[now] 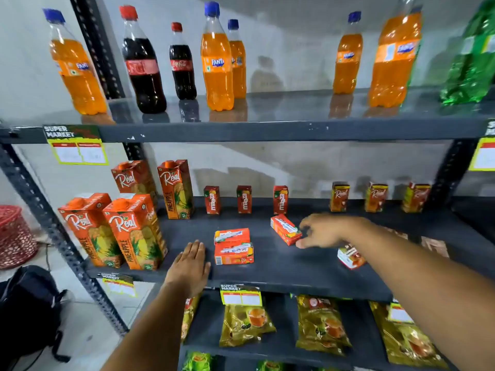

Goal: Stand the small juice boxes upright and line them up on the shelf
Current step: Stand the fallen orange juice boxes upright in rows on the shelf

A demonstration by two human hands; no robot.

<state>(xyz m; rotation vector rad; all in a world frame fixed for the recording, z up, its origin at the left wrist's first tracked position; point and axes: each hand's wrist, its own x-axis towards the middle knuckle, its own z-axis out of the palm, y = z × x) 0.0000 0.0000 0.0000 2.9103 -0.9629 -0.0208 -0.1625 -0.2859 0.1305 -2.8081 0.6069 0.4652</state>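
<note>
The right hand (320, 231) is loosely curled, its fingertips touching a small orange cardboard juice box (285, 229) lying flat mid-shelf, not clearly gripped. The left hand (191, 261) is laid flat and empty on the dark metal shelf (281, 274) near its front edge, beside two more toppled boxes (233, 246). Six small boxes (244, 199) are stood upright along the back edge.

Bright even light, soft shadows, edges warped, slight blur

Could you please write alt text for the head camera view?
A right hand reaches a small orange juice box lying flat on a dark metal shelf; the left hand rests flat beside two more toppled boxes. Six small boxes stand upright behind.
</note>
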